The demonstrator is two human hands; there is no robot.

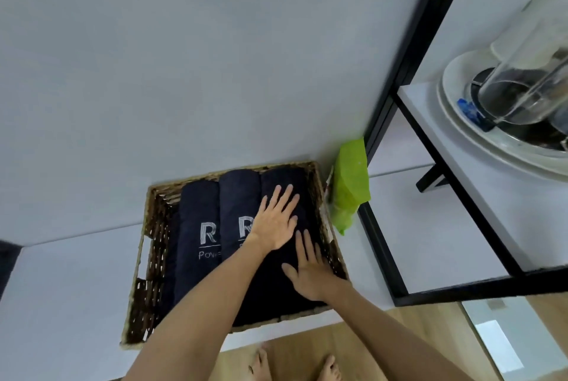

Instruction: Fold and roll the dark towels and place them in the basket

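A woven wicker basket [147, 260] sits on the white surface near its front edge. Three rolled dark towels lie side by side in it. The left towel [196, 220] and the middle towel [238, 196] show a white "R" logo. The right towel [276, 288] lies under both hands. My left hand [275, 220] presses flat on its far half, fingers straight and spread. My right hand [310, 273] rests flat on its near right side, close to the basket's right wall.
A green bag [350, 187] leans beside the basket's right side against a black metal shelf frame [381, 122]. On the shelf stand white plates [479, 131] and a clear glass jar [522, 88]. The grey wall is behind; wooden floor and bare feet below.
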